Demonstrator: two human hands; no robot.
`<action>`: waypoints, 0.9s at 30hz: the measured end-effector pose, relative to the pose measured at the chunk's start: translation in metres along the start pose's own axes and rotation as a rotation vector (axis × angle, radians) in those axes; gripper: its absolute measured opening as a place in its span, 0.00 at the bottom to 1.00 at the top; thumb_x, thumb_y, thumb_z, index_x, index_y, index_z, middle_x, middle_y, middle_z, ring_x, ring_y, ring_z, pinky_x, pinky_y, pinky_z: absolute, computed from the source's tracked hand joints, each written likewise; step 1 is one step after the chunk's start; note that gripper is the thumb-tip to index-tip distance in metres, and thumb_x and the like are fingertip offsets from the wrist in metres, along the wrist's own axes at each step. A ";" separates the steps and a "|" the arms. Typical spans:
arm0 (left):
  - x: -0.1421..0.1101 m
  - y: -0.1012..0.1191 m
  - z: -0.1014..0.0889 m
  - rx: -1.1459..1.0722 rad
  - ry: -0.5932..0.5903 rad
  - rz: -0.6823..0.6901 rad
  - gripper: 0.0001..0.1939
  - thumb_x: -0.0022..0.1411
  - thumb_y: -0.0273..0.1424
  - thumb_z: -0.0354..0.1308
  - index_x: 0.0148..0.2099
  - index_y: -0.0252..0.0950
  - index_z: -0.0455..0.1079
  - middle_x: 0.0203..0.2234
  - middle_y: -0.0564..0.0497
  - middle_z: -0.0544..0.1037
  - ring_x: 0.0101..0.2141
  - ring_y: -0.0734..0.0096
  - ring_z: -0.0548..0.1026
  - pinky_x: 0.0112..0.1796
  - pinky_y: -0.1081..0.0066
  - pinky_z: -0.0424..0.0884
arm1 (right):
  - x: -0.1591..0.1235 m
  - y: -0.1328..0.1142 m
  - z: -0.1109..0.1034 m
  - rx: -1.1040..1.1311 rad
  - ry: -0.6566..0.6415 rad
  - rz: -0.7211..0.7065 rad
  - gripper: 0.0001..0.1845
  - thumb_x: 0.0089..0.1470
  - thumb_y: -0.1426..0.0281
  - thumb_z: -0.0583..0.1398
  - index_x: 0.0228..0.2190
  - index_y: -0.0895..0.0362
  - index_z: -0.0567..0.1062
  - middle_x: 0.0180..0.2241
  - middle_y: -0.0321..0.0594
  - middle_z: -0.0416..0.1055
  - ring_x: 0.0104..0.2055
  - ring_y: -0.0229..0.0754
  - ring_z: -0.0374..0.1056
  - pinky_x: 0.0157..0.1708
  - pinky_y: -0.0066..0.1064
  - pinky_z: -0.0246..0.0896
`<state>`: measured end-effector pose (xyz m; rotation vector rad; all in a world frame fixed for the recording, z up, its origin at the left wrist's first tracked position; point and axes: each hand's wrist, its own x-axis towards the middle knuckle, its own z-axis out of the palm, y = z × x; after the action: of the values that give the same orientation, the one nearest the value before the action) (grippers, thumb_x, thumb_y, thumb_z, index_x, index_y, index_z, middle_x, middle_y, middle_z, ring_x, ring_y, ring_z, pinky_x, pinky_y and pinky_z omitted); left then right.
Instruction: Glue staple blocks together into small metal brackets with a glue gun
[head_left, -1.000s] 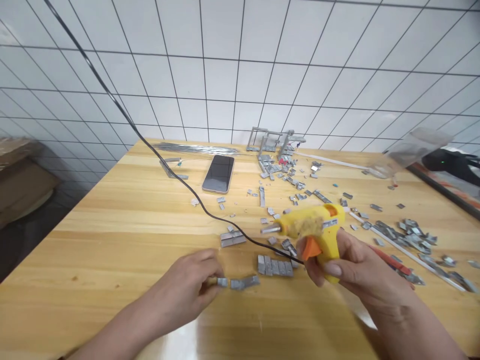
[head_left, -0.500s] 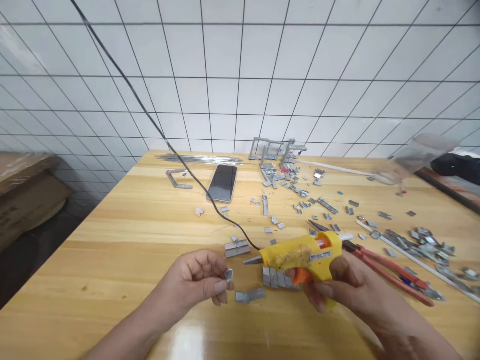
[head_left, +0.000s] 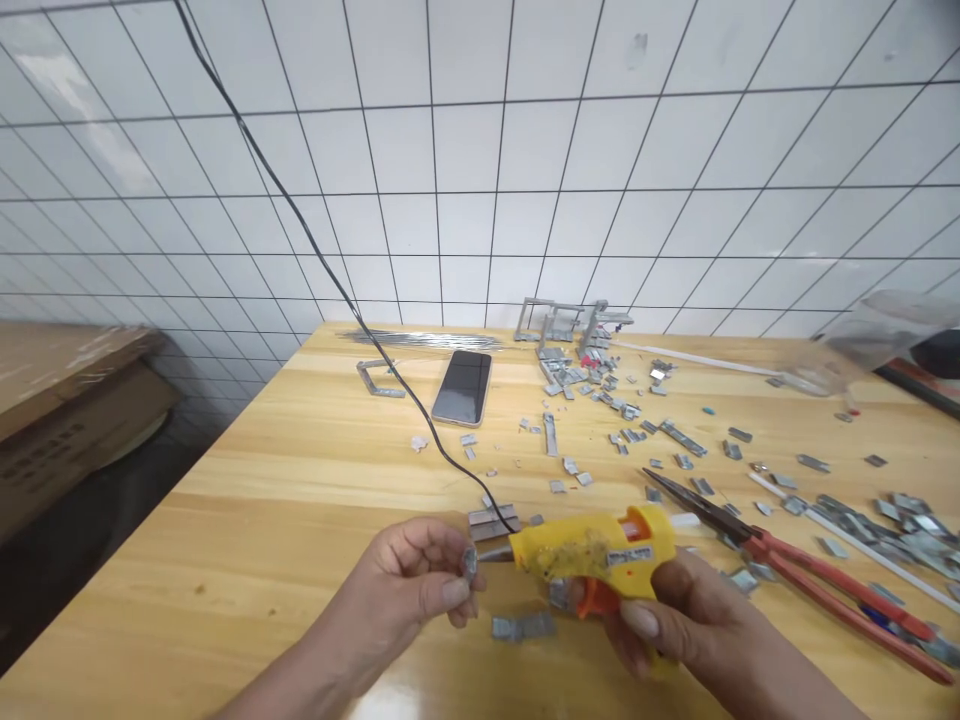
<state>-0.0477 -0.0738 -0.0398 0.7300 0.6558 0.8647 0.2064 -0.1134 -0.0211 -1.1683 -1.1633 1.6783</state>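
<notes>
My right hand (head_left: 675, 625) grips a yellow hot glue gun (head_left: 592, 550) with an orange trigger, its metal nozzle pointing left. My left hand (head_left: 420, 580) pinches a small grey metal piece (head_left: 469, 563) between thumb and fingers, held right at the nozzle tip above the wooden table (head_left: 285, 500). A short grey strip of joined pieces (head_left: 521, 627) lies on the table just below the gun. The gun's black cord (head_left: 315, 250) runs up and to the left out of view.
A dark phone (head_left: 463, 388) lies face up behind the hands. Red-handled pliers (head_left: 810, 575) lie at the right. Several small grey metal pieces (head_left: 622, 410) are scattered over the table, with a small metal frame (head_left: 559, 318) by the tiled wall and a cardboard box (head_left: 60, 400) at the left.
My left hand picked the small grey piece off the table and lifted it. The glue gun dropped lower and moved left until its nozzle met the piece. The camera tilted up.
</notes>
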 end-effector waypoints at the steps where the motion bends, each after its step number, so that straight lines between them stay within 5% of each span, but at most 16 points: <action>1: 0.000 0.000 0.001 0.002 -0.004 0.000 0.12 0.44 0.29 0.74 0.32 0.36 0.78 0.23 0.52 0.79 0.21 0.79 0.74 0.23 0.81 0.66 | 0.000 0.000 0.001 0.001 -0.001 0.010 0.19 0.48 0.54 0.66 0.30 0.58 0.77 0.19 0.35 0.68 0.24 0.38 0.62 0.28 0.31 0.60; 4: 0.000 0.000 0.002 0.016 -0.002 0.000 0.13 0.43 0.30 0.75 0.33 0.35 0.78 0.22 0.52 0.78 0.22 0.78 0.74 0.24 0.80 0.67 | 0.002 0.002 0.002 0.010 -0.017 -0.001 0.20 0.48 0.54 0.65 0.35 0.58 0.77 0.19 0.34 0.69 0.23 0.38 0.62 0.28 0.31 0.59; 17: 0.000 -0.005 0.000 0.009 0.177 0.068 0.14 0.39 0.30 0.76 0.31 0.36 0.80 0.23 0.51 0.80 0.24 0.77 0.72 0.28 0.79 0.67 | 0.005 0.005 0.005 0.033 -0.032 -0.007 0.18 0.49 0.55 0.65 0.30 0.58 0.76 0.19 0.34 0.68 0.23 0.37 0.63 0.28 0.30 0.58; 27: 0.001 -0.007 -0.003 -0.129 0.066 0.012 0.12 0.43 0.27 0.75 0.34 0.39 0.80 0.25 0.51 0.81 0.25 0.79 0.75 0.28 0.82 0.68 | 0.006 0.004 0.007 -0.018 0.000 -0.008 0.20 0.47 0.51 0.64 0.28 0.56 0.75 0.18 0.34 0.66 0.23 0.40 0.63 0.28 0.32 0.58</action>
<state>-0.0463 -0.0753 -0.0476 0.5920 0.6484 0.9368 0.1979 -0.1107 -0.0258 -1.1733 -1.1835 1.6648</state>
